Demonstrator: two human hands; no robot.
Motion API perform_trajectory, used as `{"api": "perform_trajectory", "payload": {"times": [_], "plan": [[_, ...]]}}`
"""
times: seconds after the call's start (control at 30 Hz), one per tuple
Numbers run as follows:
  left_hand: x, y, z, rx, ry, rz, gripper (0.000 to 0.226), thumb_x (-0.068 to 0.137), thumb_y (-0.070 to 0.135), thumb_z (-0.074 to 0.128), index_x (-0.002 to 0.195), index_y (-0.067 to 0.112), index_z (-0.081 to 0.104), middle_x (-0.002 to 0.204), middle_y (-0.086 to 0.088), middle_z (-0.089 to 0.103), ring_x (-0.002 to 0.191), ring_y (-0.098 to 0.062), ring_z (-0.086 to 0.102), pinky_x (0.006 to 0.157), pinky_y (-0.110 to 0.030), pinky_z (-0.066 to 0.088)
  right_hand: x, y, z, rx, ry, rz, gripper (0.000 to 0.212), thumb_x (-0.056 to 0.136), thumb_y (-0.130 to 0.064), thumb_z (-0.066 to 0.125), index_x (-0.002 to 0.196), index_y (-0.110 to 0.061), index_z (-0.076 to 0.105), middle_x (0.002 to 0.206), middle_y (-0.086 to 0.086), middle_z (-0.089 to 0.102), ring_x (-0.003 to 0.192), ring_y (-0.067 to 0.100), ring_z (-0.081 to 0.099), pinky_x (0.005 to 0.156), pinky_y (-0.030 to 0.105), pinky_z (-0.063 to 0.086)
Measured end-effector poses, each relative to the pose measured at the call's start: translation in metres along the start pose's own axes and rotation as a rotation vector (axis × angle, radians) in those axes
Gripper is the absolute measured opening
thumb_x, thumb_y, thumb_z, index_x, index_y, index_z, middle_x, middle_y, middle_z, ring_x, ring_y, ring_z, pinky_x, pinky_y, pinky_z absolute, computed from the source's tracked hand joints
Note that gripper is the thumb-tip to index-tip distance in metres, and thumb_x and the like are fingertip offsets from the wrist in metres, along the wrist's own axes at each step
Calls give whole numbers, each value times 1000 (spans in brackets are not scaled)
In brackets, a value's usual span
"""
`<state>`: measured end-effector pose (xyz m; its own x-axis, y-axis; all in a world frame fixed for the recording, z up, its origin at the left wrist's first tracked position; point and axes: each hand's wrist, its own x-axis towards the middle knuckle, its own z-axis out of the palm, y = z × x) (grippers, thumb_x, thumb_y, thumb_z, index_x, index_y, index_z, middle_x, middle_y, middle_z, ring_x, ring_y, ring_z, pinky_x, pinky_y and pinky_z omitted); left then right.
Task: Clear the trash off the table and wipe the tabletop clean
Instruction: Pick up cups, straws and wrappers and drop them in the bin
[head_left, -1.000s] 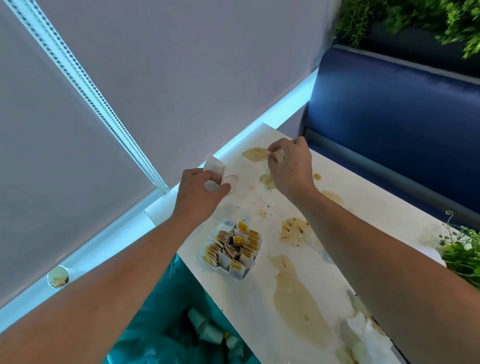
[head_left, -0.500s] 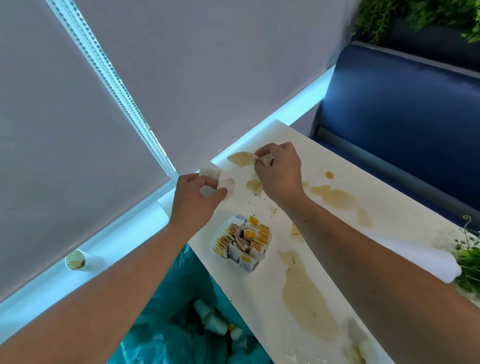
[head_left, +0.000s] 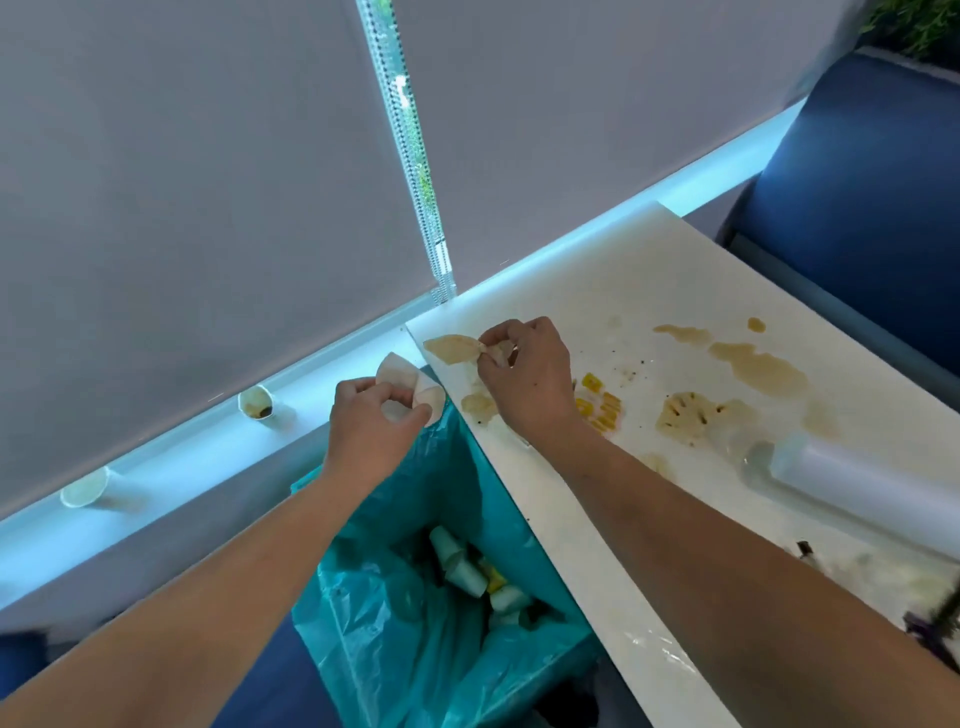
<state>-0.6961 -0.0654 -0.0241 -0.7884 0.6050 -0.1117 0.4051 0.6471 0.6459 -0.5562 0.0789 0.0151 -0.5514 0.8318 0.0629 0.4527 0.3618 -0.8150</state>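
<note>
My left hand (head_left: 371, 423) grips a crushed white paper cup (head_left: 410, 387) just off the table's left edge, above the teal trash bag (head_left: 415, 649). My right hand (head_left: 524, 371) pinches a small crumpled scrap (head_left: 498, 349) at the far left corner of the white table (head_left: 649, 291), beside a brown spill (head_left: 451, 348). More brown stains (head_left: 758, 364) spread across the tabletop. A tray of yellow-and-white packets (head_left: 600, 405) shows partly behind my right wrist.
The bag holds several crushed cups (head_left: 462, 566). Two used paper cups (head_left: 255, 402) (head_left: 85, 488) stand on the window sill at left. A white roll (head_left: 857, 478) lies on the table at right. A blue bench (head_left: 872, 197) runs behind the table.
The view has swung left and down. My left hand carried the crushed cup off the table edge to above the bag. My right hand stays pinching at the corner spill.
</note>
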Motion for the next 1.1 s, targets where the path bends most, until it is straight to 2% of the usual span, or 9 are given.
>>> {"api": "perform_trajectory", "payload": {"times": [0.2, 0.37, 0.5, 0.6, 0.7, 0.77, 0.83, 0.97, 1.1], "plan": [[-29, -55, -6, 50, -52, -110, 14, 78, 45, 76, 87, 36, 70, 119, 2, 43, 108, -12, 48, 102, -30, 40, -49, 10, 50, -45, -117, 3, 19, 90, -18, 66, 109, -18, 70, 105, -1, 43, 73, -3, 42, 69, 10, 29], [-49, -79, -4, 119, -113, -142, 14, 79, 43, 76, 87, 34, 71, 120, -3, 50, 112, -19, 52, 104, -35, 42, -83, 28, 76, -23, -172, 66, 16, 90, -19, 71, 106, -20, 69, 105, -2, 43, 79, -5, 45, 66, -3, 35], [-57, -87, -2, 139, -144, -155, 11, 78, 42, 76, 83, 37, 68, 120, -3, 51, 114, -21, 53, 104, -34, 42, -100, 38, 86, -49, -197, 109, 21, 90, -22, 74, 110, -22, 67, 101, -5, 41, 80, -1, 47, 64, 0, 39], [-63, -92, 0, 162, -187, -164, 14, 76, 41, 79, 82, 39, 66, 118, -2, 50, 110, -19, 53, 94, -30, 41, -109, 44, 89, -121, -324, 114, 35, 88, -27, 78, 119, -21, 65, 96, -11, 37, 92, 10, 52, 74, 10, 42], [-66, -97, 3, 219, -291, -170, 29, 75, 45, 83, 97, 33, 67, 119, 0, 46, 99, -16, 51, 80, -27, 40, -115, 52, 88, -181, -537, 226, 67, 80, -35, 83, 139, -27, 52, 122, 2, 42, 112, 23, 54, 91, 26, 47], [-67, -99, 4, 257, -342, -155, 34, 79, 45, 82, 105, 32, 65, 119, 1, 45, 93, -13, 49, 65, -20, 36, -118, 57, 87, -271, -678, 240, 77, 82, -34, 81, 148, -29, 43, 134, 7, 40, 119, 26, 53, 90, 29, 44], [-67, -99, 5, 259, -346, -132, 32, 81, 43, 81, 106, 33, 64, 119, 1, 46, 94, -13, 47, 67, -19, 34, -121, 60, 85, -307, -713, 210, 71, 87, -30, 75, 149, -28, 42, 138, 9, 40, 120, 26, 52, 86, 28, 42], [-65, -88, 6, 233, -290, -72, 25, 82, 42, 80, 100, 36, 64, 116, 0, 50, 97, -15, 49, 85, -28, 35, -121, 59, 74, -278, -584, 148, 46, 93, -27, 68, 137, -23, 57, 135, 9, 50, 125, 25, 51, 103, 34, 43], [-61, -66, 10, 180, -229, 12, 21, 82, 40, 79, 95, 39, 63, 111, 0, 56, 103, -20, 59, 95, -36, 45, -113, 52, 57, -153, -422, 135, 25, 91, -20, 66, 116, -15, 69, 113, 5, 65, 101, 19, 61, 85, 26, 46]]}}
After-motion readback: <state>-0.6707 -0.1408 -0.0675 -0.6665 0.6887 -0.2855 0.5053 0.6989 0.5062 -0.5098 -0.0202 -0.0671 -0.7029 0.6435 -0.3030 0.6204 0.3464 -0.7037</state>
